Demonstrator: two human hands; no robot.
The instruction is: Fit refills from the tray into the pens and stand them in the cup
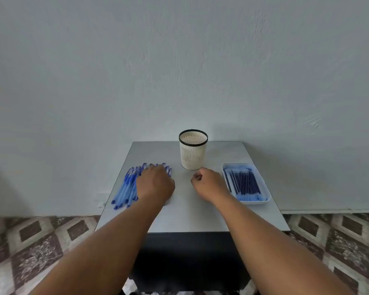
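Several blue pens [126,187] lie in a pile on the left of the small grey table [190,213]. My left hand [156,184] lies over the right part of that pile, fingers down among the pens; whether it grips one is hidden. A cream slotted cup [193,154] with a black rim stands upright at the back middle, with nothing seen inside. On the right, a white tray [262,202] holds several dark blue refills [244,180]. My right hand [207,182] hovers between cup and tray, fingers loosely curled, holding nothing.
The table stands against a pale wall [179,60]. Its near edge drops to a dark front panel. Patterned floor tiles [36,248] show on both sides. Bare tabletop lies between my two hands and toward the near edge.
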